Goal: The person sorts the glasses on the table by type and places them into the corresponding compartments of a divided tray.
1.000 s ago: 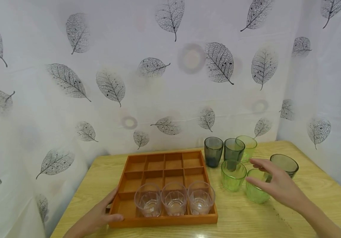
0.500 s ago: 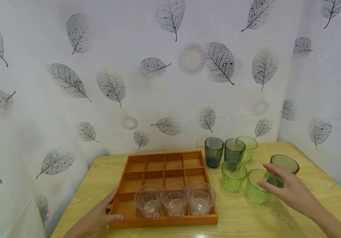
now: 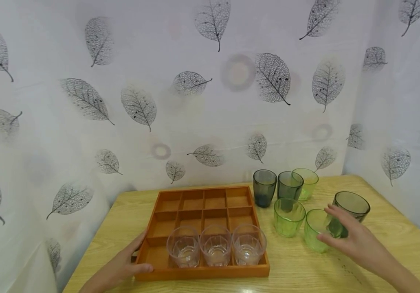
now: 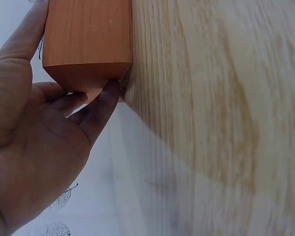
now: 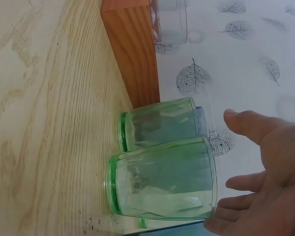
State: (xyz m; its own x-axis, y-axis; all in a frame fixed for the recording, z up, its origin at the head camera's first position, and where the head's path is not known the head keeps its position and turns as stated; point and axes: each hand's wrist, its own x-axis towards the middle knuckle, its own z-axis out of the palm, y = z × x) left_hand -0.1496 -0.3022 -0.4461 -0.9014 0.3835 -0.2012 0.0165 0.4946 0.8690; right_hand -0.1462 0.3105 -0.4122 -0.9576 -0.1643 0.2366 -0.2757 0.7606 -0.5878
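My left hand (image 3: 127, 260) holds the front left corner of a wooden compartment tray (image 3: 202, 274), thumb at the front edge and fingers against the side. Three clear glasses (image 3: 215, 246) stand in the tray's front row. On the right, my right hand (image 3: 360, 244) hovers with fingers spread beside the nearest green glass (image 3: 312, 236), holding nothing. In the right wrist view its fingertips are close to the rim of that green glass (image 5: 162, 182). A second green glass (image 3: 286, 221) stands just left of it. A smoky grey glass (image 3: 352, 203) is partly hidden behind the right hand.
Behind these stand two more dark grey glasses (image 3: 264, 189) and another green glass (image 3: 308, 185). All the loose glasses share the wooden table (image 3: 286, 268) with the tray. A leaf-patterned curtain (image 3: 210, 110) hangs at the back and sides.
My right hand has shifted rightward and slightly nearer, from over the nearest green glass to its right side. My left hand stays at the tray corner. The glasses have not moved.
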